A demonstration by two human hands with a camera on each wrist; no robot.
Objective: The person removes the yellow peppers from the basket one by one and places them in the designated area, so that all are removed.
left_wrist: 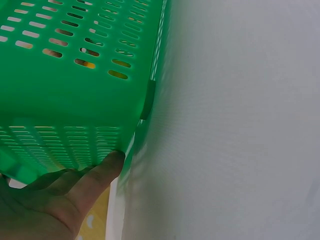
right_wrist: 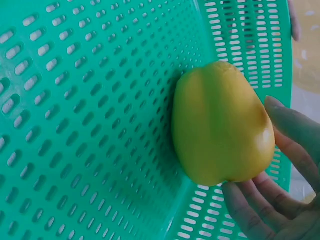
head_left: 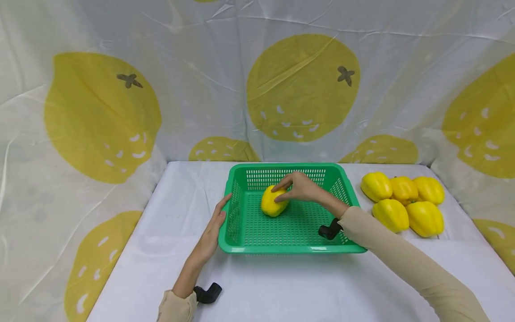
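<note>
A yellow bell pepper [head_left: 270, 203] is in the green plastic basket [head_left: 293, 248], left of its middle. My right hand [head_left: 299, 187] reaches over the basket and holds this bell pepper. In the right wrist view, the thumb and fingers [right_wrist: 295, 125] lie against one end of the bell pepper [right_wrist: 220, 125], which is at the perforated basket floor. My left hand [head_left: 209, 235] is at the basket's left side. In the left wrist view, its fairly straight fingers [left_wrist: 95, 182] touch the outer wall of the basket [left_wrist: 60, 100].
Several other yellow bell peppers [head_left: 425, 219] lie grouped on the white tablecloth [head_left: 169, 201], right of the basket. Behind the table hangs a pale curtain [head_left: 201, 89] with large yellow fruit prints. Black wrist-worn devices [head_left: 208, 294] show at both sleeves.
</note>
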